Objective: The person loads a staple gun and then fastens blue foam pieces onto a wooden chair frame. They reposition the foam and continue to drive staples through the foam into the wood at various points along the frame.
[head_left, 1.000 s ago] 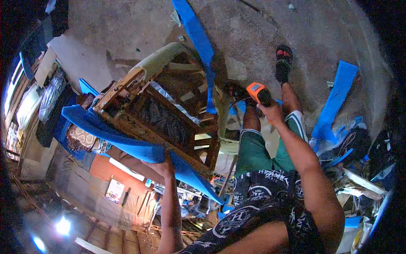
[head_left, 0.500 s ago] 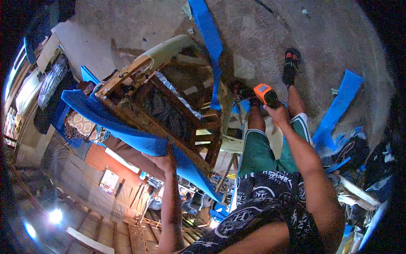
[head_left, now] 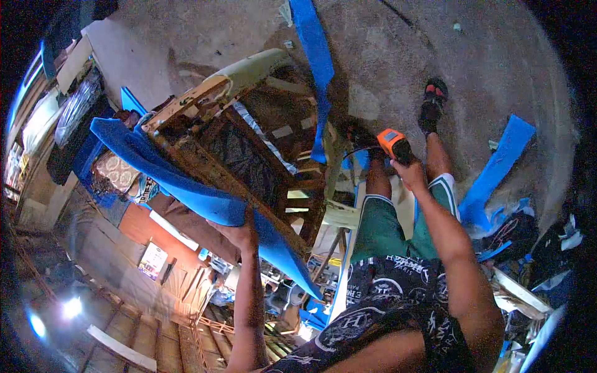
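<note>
A long strip of blue foam (head_left: 177, 183) lies along the near side rail of a wooden chair frame (head_left: 214, 168). My left hand (head_left: 236, 235) is closed on the foam's lower edge, pressing it against the rail; the foam hides some of the fingers. Its tapered end hangs down past the frame's corner. To the right, in front of my legs, my right hand (head_left: 408, 171) is wrapped round the black handle of an orange-and-black gun-shaped tool (head_left: 393, 144). The tool is apart from the frame, and its exact kind is hard to make out.
Another blue foam strip (head_left: 316, 68) hangs over the frame's far side. A blue foam piece (head_left: 497, 174) lies on the floor (head_left: 385, 50) at right, beside dark bags and scraps (head_left: 513, 233). A person in a patterned head covering (head_left: 117, 174) is behind the foam at left.
The view has shifted slightly. Both hands keep their grips, and the foam stays against the frame with almost no visible movement.
</note>
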The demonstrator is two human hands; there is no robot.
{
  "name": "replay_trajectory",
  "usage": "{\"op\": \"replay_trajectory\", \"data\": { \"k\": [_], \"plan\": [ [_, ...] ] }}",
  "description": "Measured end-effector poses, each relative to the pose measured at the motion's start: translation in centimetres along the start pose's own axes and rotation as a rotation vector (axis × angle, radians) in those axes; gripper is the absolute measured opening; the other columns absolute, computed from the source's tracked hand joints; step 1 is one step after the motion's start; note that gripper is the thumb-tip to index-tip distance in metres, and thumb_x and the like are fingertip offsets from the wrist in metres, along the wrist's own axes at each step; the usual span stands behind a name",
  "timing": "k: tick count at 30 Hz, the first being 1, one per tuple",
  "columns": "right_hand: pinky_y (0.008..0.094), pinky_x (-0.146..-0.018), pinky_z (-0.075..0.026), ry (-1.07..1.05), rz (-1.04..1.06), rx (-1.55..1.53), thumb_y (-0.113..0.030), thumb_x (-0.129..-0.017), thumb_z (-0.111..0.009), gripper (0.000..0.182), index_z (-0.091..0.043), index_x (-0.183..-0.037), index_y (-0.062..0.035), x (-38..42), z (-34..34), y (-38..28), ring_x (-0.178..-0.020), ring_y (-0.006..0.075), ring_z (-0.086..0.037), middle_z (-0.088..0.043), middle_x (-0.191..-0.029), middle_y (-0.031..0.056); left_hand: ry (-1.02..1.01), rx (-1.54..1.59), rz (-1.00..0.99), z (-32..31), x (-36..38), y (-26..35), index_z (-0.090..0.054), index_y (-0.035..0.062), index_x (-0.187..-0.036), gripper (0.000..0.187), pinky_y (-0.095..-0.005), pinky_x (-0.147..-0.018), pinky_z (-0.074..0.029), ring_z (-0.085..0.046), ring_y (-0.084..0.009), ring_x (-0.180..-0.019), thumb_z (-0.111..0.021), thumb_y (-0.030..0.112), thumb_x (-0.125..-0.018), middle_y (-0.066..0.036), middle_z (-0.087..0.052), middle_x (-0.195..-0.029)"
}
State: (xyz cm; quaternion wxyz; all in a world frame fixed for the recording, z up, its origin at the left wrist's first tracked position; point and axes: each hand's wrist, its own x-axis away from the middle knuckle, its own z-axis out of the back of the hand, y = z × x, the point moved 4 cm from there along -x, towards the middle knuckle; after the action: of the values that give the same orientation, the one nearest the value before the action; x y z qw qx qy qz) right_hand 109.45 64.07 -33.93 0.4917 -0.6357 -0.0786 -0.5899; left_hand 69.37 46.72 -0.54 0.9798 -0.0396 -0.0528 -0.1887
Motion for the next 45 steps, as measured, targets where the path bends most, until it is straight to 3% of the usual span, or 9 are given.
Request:
{"op": "replay_trajectory", "data": {
  "k": [5,22,25,31,34,38,40,41,45],
  "plan": [
    [0.0353,-0.045,-0.042,-0.010,-0.052,-0.054,-0.035,-0.075,-0.075,0.035,-0.064,-0.087,-0.0038,0.3,0.5,-0.8,-0.046,0.0172,-0.053,-0.057,-0.060,0.0054,-0.007,-0.040,-0.026,0.1,0.0,0.4,-0.006,-0.0077,-0.143,0.121,-0.0448,-0.115,-0.016,-0.014,-0.0433,-0.138,-0.081,0.046,-0.066,-0.031,-0.011,-0.148],
    [0.0373,-0.059,-0.047,-0.021,-0.133,0.076,-0.036,-0.074,-0.075,0.037,-0.067,-0.091,-0.0047,0.0,0.0,0.9,-0.062,0.0212,-0.060,-0.065,-0.071,0.0101,-0.025,0.082,0.032,-0.1,0.1,1.0,-0.002,-0.0097,-0.142,0.121,-0.0411,-0.114,-0.016,-0.020,-0.0381,-0.137,-0.084,0.036,-0.066,-0.027,-0.016,-0.148],
    [0.0369,-0.062,-0.048,0.033,-0.046,-0.077,-0.034,-0.075,-0.074,0.035,-0.068,-0.092,-0.0052,0.2,0.3,-0.2,-0.066,0.0213,-0.062,-0.066,-0.074,0.0112,0.025,-0.159,-0.040,-0.3,0.2,-0.6,-0.002,-0.0089,-0.143,0.122,-0.0400,-0.113,-0.016,-0.021,-0.0360,-0.137,-0.085,0.036,-0.065,-0.027,-0.017,-0.147],
    [0.0365,-0.068,-0.049,-0.015,-0.141,-0.012,-0.035,-0.074,-0.074,0.038,-0.067,-0.095,-0.0045,-0.6,-0.3,1.2,-0.074,0.0218,-0.064,-0.067,-0.080,0.0103,-0.027,0.148,0.026,0.5,0.6,0.1,-0.001,-0.0070,-0.144,0.123,-0.0395,-0.114,-0.014,-0.018,-0.0348,-0.138,-0.082,0.042,-0.067,-0.027,-0.015,-0.149],
    [0.0359,-0.067,-0.048,-0.003,-0.103,0.104,-0.034,-0.075,-0.075,0.038,-0.067,-0.095,-0.0032,-0.4,0.8,-2.0,-0.071,0.0196,-0.061,-0.066,-0.078,0.0072,-0.087,0.263,0.082,-0.4,2.4,-6.4,-0.001,-0.0062,-0.144,0.117,-0.0415,-0.113,-0.017,-0.021,-0.0334,-0.137,-0.075,0.049,-0.073,-0.026,-0.016,-0.149],
    [0.0360,-0.065,-0.048,-0.032,-0.067,-0.086,-0.033,-0.076,-0.074,0.037,-0.066,-0.094,-0.0016,-0.8,-0.2,-1.6,-0.067,0.0184,-0.059,-0.065,-0.075,0.0058,-0.438,1.622,0.233,-1.7,6.6,-27.5,-0.046,0.0052,-0.129,0.056,-0.0402,-0.099,-0.038,-0.050,-0.0249,-0.111,-0.050,0.046,-0.091,-0.012,-0.050,-0.127],
    [0.0362,-0.064,-0.048,-0.013,-0.013,-0.150,-0.032,-0.076,-0.074,0.036,-0.066,-0.094,-0.0014,-0.9,-0.2,-2.1,-0.067,0.0183,-0.059,-0.065,-0.075,0.0060,-0.299,1.368,0.512,3.2,4.7,-5.1,-0.055,0.0059,-0.118,0.049,-0.0461,-0.095,-0.043,-0.053,-0.0273,-0.110,-0.047,0.046,-0.091,-0.013,-0.059,-0.115],
    [0.0358,-0.065,-0.048,-0.099,-0.085,-0.076,-0.032,-0.076,-0.074,0.037,-0.066,-0.095,-0.0015,-0.9,0.3,-3.4,-0.068,0.0180,-0.059,-0.065,-0.076,0.0064,-0.278,1.371,0.698,3.5,6.9,-13.3,-0.051,0.0078,-0.119,0.038,-0.0378,-0.089,-0.044,-0.055,-0.0209,-0.099,-0.052,0.033,-0.091,-0.009,-0.058,-0.113],
    [0.0350,-0.068,-0.049,-0.088,0.041,0.064,-0.031,-0.076,-0.075,0.039,-0.065,-0.099,-0.0016,-1.1,-0.2,-2.4,-0.071,0.0174,-0.060,-0.065,-0.079,0.0083,-0.272,0.943,0.460,5.1,4.4,-11.7,-0.052,0.0044,-0.113,0.037,-0.0383,-0.091,-0.044,-0.055,-0.0218,-0.099,-0.062,0.027,-0.085,-0.008,-0.058,-0.112]
  ]
}}
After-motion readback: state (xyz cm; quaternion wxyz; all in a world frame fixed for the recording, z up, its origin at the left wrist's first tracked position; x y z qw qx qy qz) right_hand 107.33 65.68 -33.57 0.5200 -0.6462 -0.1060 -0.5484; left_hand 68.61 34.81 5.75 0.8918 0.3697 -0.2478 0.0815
